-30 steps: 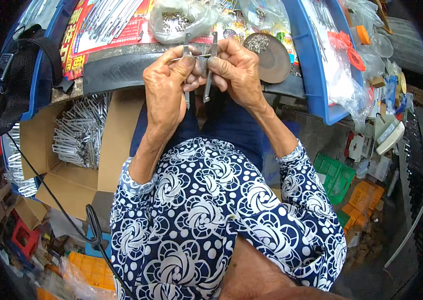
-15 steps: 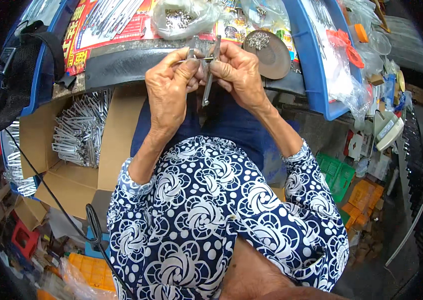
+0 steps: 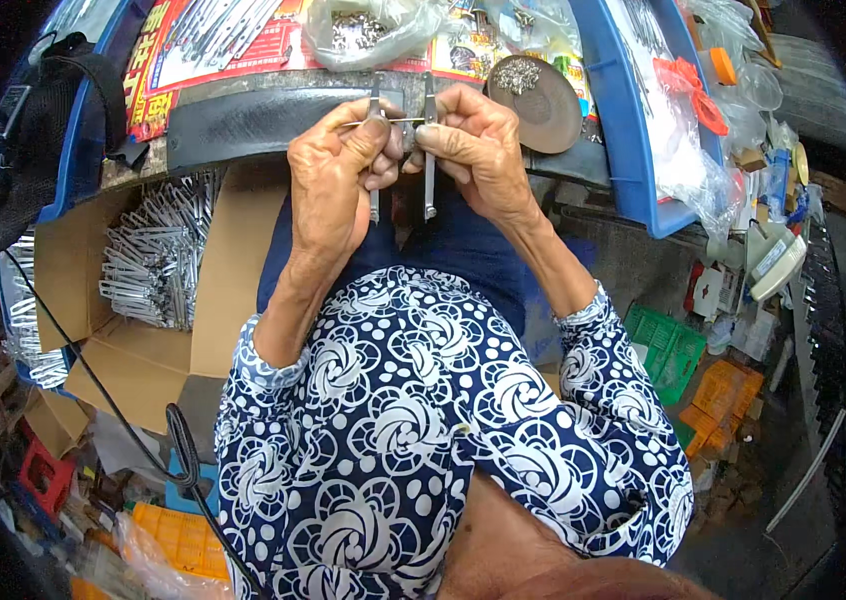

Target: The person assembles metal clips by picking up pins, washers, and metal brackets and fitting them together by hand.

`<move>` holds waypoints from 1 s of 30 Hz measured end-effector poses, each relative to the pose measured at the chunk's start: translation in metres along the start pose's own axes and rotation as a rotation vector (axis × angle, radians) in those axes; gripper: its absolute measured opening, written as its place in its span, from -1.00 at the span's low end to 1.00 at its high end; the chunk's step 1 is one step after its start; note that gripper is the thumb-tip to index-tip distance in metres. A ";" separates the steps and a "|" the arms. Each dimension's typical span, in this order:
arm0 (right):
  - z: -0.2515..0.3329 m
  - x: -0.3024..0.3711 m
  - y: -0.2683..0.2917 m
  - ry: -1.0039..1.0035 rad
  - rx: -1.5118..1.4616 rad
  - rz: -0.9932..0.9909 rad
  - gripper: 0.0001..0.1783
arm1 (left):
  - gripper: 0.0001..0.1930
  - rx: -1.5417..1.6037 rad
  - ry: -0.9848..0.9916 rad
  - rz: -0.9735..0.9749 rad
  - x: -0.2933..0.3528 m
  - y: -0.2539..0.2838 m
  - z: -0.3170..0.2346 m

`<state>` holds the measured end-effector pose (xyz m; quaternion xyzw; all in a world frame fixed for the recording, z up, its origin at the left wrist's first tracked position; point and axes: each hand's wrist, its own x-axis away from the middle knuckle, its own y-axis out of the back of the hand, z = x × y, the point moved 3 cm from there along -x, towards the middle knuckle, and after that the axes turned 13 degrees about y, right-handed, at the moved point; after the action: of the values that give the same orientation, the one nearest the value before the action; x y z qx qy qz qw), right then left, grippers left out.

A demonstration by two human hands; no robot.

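My right hand (image 3: 483, 150) pinches a narrow silvery metal strip (image 3: 430, 185), which stands nearly upright with its lower end hanging below the fingers. Across from it, my left hand (image 3: 331, 185) has its fingers closed on a second metal strip (image 3: 375, 207), mostly hidden by the thumb and fingers. A thin metal pin (image 3: 406, 120) spans the gap between both hands and meets the right strip near my thumb. Both hands are over the near edge of the bench. Beside my right hand lies a round brown dish (image 3: 555, 118) with small shiny parts in it.
Blue trays (image 3: 633, 190) flank the bench. A plastic bag (image 3: 358, 40) of small metal parts and several metal strips (image 3: 218, 30) lie at the back. Below left stands an open cardboard box (image 3: 148, 350) full of metal pieces (image 3: 158, 265). A black cable (image 3: 113, 400) hangs at left.
The right strip has turned from a slant to nearly upright. The two strips now stand farther apart and roughly parallel, and the left strip's lower end has come into sight.
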<state>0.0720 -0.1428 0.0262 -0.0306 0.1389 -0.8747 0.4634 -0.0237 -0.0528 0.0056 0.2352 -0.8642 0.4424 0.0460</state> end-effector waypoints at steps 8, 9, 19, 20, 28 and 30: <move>-0.005 0.001 -0.009 0.037 -0.212 -0.117 -0.84 | -0.83 -0.063 -0.065 -0.039 0.003 -0.001 0.001; -0.008 0.000 -0.008 0.023 -0.234 -0.146 -0.84 | -0.83 -0.152 -0.114 -0.090 0.004 -0.002 0.000; -0.023 0.002 -0.003 -0.041 -0.337 -0.122 -0.83 | -0.84 -0.197 -0.104 -0.067 -0.003 0.008 0.003; -0.028 0.002 0.000 -0.042 -0.337 -0.121 -0.83 | -0.84 -0.196 -0.104 -0.068 -0.002 0.008 0.004; -0.022 -0.003 0.004 0.126 0.184 -0.004 -0.79 | -0.85 -0.064 -0.065 -0.082 -0.003 0.008 0.007; -0.023 0.000 0.003 0.140 0.246 -0.029 -0.79 | -0.85 -0.043 -0.037 -0.089 -0.004 0.011 0.011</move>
<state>0.0703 -0.1391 0.0031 0.0854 0.0620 -0.8917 0.4401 -0.0242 -0.0547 -0.0105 0.2807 -0.8630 0.4165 0.0547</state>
